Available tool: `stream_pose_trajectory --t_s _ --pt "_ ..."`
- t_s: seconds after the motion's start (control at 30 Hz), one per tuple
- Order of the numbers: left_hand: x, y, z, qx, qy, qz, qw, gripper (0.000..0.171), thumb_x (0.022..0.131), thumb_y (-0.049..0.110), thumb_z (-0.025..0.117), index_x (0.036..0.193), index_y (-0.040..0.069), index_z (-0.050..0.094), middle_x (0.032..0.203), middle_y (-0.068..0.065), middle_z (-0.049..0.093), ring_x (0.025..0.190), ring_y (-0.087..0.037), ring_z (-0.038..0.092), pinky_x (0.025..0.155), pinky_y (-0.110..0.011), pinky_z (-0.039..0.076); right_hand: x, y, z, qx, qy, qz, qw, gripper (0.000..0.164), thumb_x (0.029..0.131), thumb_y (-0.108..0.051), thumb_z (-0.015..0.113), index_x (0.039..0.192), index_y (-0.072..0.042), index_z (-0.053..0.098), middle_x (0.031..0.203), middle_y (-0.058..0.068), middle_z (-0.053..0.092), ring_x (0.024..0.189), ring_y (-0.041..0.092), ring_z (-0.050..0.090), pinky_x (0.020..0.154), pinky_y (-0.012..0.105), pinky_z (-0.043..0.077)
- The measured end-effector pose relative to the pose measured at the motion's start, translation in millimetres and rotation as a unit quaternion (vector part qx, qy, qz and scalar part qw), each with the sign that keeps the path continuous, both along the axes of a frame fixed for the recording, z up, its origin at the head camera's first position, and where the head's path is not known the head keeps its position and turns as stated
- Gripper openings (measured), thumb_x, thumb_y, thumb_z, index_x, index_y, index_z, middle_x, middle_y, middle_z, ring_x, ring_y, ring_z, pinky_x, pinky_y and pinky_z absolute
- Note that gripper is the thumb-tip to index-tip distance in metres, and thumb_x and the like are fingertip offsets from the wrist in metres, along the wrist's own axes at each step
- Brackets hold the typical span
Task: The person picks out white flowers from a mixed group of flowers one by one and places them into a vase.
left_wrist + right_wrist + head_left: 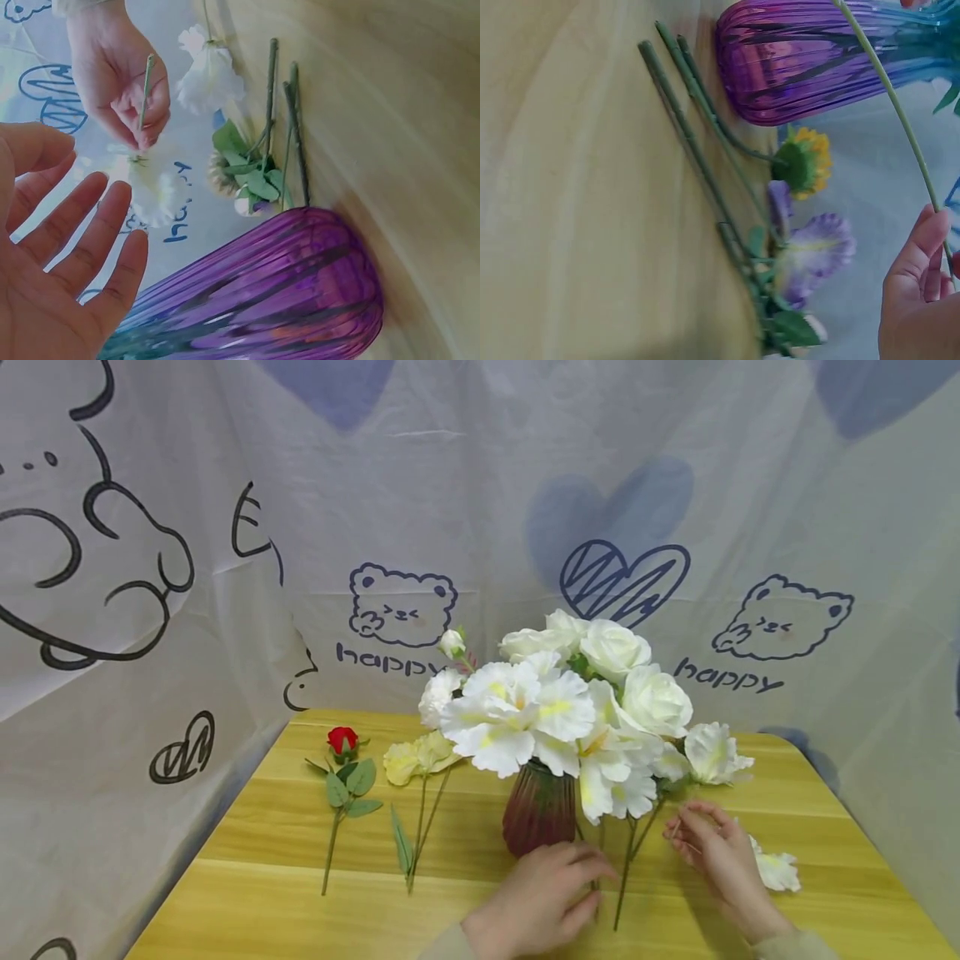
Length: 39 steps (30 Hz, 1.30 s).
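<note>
A ribbed glass vase [538, 814], purple shading to teal in the wrist views, stands upright with a bunch of white artificial flowers [517, 714]. My right hand [716, 860] is to the right of it and pinches a thin green stem [900, 124] between thumb and fingers. In the left wrist view, a white flower [159, 196] shows at the end of this stem. My left hand [543, 897] is in front of the vase base, its fingers [86, 251] spread and loosely bent with nothing between them.
A red rose [342, 741] and a pale yellow flower [420, 756] lie on the table's left side. A white flower [777, 868] lies beyond the right hand. Near the vase, the right wrist view shows a sunflower [802, 165] and a purple iris [817, 251]. Printed cloth [480, 527] hangs behind.
</note>
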<state>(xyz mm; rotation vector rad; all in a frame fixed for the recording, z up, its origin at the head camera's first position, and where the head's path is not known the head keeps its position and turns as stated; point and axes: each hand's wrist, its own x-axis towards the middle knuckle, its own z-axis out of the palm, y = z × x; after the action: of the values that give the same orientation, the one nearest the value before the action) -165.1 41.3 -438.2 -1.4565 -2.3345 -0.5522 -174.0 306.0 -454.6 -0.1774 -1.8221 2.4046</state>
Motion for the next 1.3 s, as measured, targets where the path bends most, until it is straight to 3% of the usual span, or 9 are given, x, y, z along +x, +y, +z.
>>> stream_pose_trajectory --t_s 0.3,0.43,0.57,0.73,0.8,0.93,1.0,1.2,1.3 --pt "-3.0 11 19.3 0.009 0.042 0.001 0.9991 0.035 0.094 0.023 0.054 0.128 0.018 0.056 0.127 0.002 0.056 0.109 -0.010 0.056 0.095 -0.024 0.046 7.7 -13 24.7 0.068 0.110 -0.054 0.990 0.022 0.096 -0.014 0.055 0.109 -0.001 0.044 0.079 -0.001 0.068 0.072 0.011 0.065 0.063 0.021 0.056" --pt "-4.5 21 28.7 0.024 0.080 0.001 0.9965 0.042 0.093 0.023 0.055 0.134 0.016 0.050 0.126 -0.003 0.056 0.078 -0.004 0.058 0.077 -0.018 0.050 9.9 -19 36.9 0.093 0.149 -0.084 0.981 0.025 0.096 -0.008 0.053 0.113 0.005 0.041 0.078 0.002 0.068 0.071 0.012 0.065 0.061 0.022 0.056" --pt "-6.4 25 38.6 0.041 0.076 0.003 0.9963 0.053 0.093 0.022 0.055 0.143 0.016 0.038 0.127 -0.010 0.057 0.047 0.004 0.036 0.050 -0.011 0.038 11.8 -23 47.4 0.105 0.185 -0.096 0.972 0.026 0.096 -0.004 0.051 0.116 0.009 0.040 0.080 0.005 0.067 0.071 0.014 0.064 0.061 0.022 0.055" --pt "-8.3 21 50.2 0.089 0.069 0.009 0.9936 0.062 0.092 0.019 0.058 0.148 0.017 0.032 0.137 -0.010 0.050 0.085 -0.007 0.060 0.070 -0.019 0.052 12.2 -26 59.8 0.102 0.230 -0.116 0.961 0.018 0.097 -0.005 0.048 0.112 0.006 0.046 0.080 0.010 0.067 0.069 0.017 0.065 0.058 0.023 0.056" --pt "-9.5 18 54.5 0.117 0.070 0.005 0.9906 0.064 0.089 0.016 0.060 0.147 0.016 0.032 0.141 -0.008 0.046 0.088 -0.007 0.058 0.074 -0.018 0.051 11.9 -27 64.7 0.094 0.257 -0.118 0.954 0.015 0.097 -0.003 0.047 0.110 0.005 0.048 0.079 0.012 0.066 0.068 0.018 0.065 0.057 0.022 0.056" --pt "-12.4 12 63.6 0.155 0.049 -0.003 0.9867 0.066 0.088 0.011 0.059 0.148 0.014 0.031 0.143 -0.008 0.043 0.053 0.003 0.036 0.051 -0.008 0.037 11.5 -31 73.9 0.078 0.312 -0.117 0.940 0.013 0.096 0.002 0.046 0.107 0.007 0.049 0.081 0.012 0.064 0.066 0.018 0.065 0.057 0.022 0.056" --pt "-14.1 9 67.8 0.167 0.026 -0.004 0.9857 0.064 0.090 0.011 0.058 0.148 0.015 0.031 0.141 -0.008 0.043 0.049 0.003 0.032 0.047 -0.005 0.031 10.7 -34 79.0 0.059 0.346 -0.109 0.930 0.014 0.095 0.006 0.045 0.106 0.013 0.047 0.082 0.014 0.062 0.067 0.020 0.065 0.058 0.023 0.056" --pt "-21.1 0 78.1 0.219 -0.011 -0.029 0.9751 0.060 0.089 0.005 0.057 0.145 0.010 0.035 0.134 -0.010 0.046 0.050 0.004 0.036 0.048 -0.003 0.036 9.3 -44 96.6 0.006 0.441 -0.087 0.893 0.015 0.092 0.017 0.041 0.105 0.025 0.039 0.083 0.021 0.061 0.072 0.026 0.066 0.062 0.027 0.057" --pt "-25.9 -3 81.6 0.233 -0.002 -0.037 0.9717 0.058 0.089 0.004 0.056 0.144 0.005 0.036 0.134 -0.011 0.046 0.072 0.000 0.053 0.069 -0.006 0.046 10.6 -50 104.9 -0.016 0.463 -0.100 0.880 0.013 0.091 0.018 0.042 0.103 0.023 0.042 0.083 0.021 0.061 0.073 0.027 0.065 0.062 0.027 0.057"
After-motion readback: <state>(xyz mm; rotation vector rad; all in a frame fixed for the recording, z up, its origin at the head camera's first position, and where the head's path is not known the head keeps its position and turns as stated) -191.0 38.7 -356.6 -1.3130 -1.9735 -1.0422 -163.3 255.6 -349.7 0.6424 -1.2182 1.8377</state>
